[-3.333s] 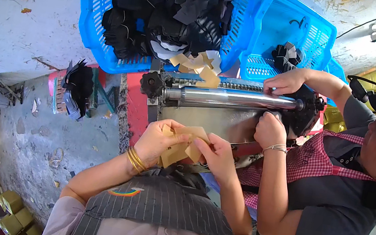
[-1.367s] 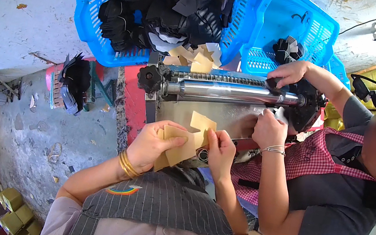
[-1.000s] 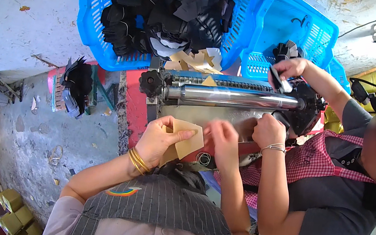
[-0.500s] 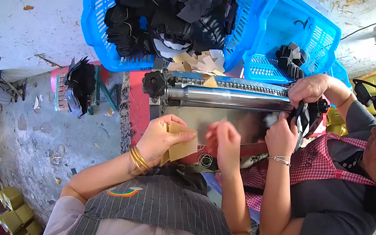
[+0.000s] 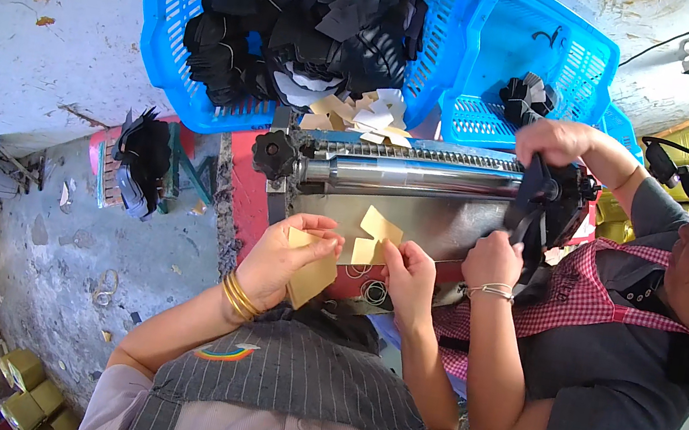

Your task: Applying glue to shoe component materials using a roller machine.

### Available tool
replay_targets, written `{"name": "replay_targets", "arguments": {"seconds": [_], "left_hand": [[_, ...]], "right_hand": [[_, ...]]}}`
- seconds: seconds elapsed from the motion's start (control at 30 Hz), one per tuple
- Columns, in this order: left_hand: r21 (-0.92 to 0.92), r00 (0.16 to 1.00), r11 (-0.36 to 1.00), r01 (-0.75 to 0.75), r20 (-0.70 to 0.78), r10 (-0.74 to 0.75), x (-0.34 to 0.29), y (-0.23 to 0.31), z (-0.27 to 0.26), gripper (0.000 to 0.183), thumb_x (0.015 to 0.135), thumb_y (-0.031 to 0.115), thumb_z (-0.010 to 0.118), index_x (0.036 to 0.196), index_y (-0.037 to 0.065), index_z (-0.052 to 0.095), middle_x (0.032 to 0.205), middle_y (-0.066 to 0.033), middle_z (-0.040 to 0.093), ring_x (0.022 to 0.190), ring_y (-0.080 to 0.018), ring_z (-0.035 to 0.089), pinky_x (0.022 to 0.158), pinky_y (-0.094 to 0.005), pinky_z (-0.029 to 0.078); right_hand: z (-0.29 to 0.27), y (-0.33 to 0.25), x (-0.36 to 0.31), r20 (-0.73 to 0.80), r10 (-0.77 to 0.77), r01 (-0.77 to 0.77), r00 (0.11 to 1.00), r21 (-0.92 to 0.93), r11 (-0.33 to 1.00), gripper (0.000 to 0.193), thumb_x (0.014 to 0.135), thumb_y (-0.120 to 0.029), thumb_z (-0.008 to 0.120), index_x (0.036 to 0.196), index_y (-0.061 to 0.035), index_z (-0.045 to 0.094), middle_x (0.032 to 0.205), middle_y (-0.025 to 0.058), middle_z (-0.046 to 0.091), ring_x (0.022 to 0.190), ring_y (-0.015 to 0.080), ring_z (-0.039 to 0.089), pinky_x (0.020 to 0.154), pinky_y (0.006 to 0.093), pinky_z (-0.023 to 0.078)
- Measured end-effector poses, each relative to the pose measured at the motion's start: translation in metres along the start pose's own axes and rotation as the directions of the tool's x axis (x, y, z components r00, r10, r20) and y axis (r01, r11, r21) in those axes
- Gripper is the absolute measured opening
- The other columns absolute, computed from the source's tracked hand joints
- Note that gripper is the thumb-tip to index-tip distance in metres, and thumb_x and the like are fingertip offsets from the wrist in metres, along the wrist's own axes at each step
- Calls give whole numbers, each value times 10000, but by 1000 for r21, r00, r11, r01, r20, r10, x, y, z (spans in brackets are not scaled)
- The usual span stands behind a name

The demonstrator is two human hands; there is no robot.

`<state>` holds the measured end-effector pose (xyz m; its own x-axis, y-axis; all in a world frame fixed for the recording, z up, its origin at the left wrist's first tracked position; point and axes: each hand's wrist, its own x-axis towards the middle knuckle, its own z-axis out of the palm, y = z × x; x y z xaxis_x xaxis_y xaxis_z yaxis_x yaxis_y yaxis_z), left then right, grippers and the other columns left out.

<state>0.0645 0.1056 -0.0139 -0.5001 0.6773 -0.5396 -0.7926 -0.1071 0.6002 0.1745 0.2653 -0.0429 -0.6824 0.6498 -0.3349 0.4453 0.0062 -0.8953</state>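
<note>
My left hand (image 5: 270, 262) is closed round a small stack of tan sheet pieces (image 5: 312, 283), thumb on top. Just to its right, my right hand (image 5: 410, 282) pinches a thin tan piece (image 5: 381, 224) by its edge; whether it is one notched piece or two overlapping ones, I cannot tell. Both hands are at the near side of a roller machine, whose shiny metal roller (image 5: 424, 181) lies beyond a flat metal plate (image 5: 323, 207). The piece in my right hand shows against this plate, below the roller.
A co-worker at right handles black strips (image 5: 535, 193) at the roller's right end. Behind the machine stand a blue basket (image 5: 157, 25) of black pieces and another blue basket (image 5: 497, 58). Loose tan pieces (image 5: 362, 115) lie behind the roller. A black knob (image 5: 274, 155) sticks out at left.
My right hand, blurred before, now shows a tan piece between its fingers. My left hand with the stack has shifted slightly left and down. The co-worker's black strips have swung left.
</note>
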Motion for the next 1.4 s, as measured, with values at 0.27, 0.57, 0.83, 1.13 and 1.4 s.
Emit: {"name": "replay_targets", "arguments": {"seconds": [0.27,0.57,0.83,1.13,1.4], "left_hand": [[218,998,975,-43,-46,54,4,5,18,229,774,97,687,939,5,557,835,-57,622,768,-134,609,679,-282,519],[72,998,997,-35,62,30,-3,-2,9,248,813,80,635,1012,18,500,849,-70,613,774,-152,618,695,-289,529],[240,999,970,-27,31,20,-16,7,5,198,780,63,666,934,29,546,854,-69,608,704,-145,613,594,-279,523],[404,952,881,245,-272,-140,-37,-26,-99,229,764,106,686,923,2,558,784,-60,611,658,-158,612,560,-282,504],[178,943,931,319,-159,-292,-16,-39,-113,217,787,150,680,910,19,558,762,-88,608,632,-201,620,529,-339,527]], "right_hand": [[6,-29,16,32,7,-16,999,289,957,219,855,-173,589,728,5,568,576,32,562,480,69,520,427,212,400],[0,-2,-9,-11,-32,32,999,9,999,183,855,-129,585,752,20,559,557,49,562,444,63,495,393,218,364],[12,-8,29,-51,48,-39,998,167,985,251,875,-202,568,768,24,554,570,54,576,413,81,494,365,219,359],[25,21,-44,264,-149,220,953,-263,939,197,840,-187,618,861,9,617,614,48,590,519,93,552,479,228,435],[93,55,-40,481,36,68,876,-198,978,272,850,-232,589,929,28,605,775,131,650,677,164,634,614,275,480]]}}
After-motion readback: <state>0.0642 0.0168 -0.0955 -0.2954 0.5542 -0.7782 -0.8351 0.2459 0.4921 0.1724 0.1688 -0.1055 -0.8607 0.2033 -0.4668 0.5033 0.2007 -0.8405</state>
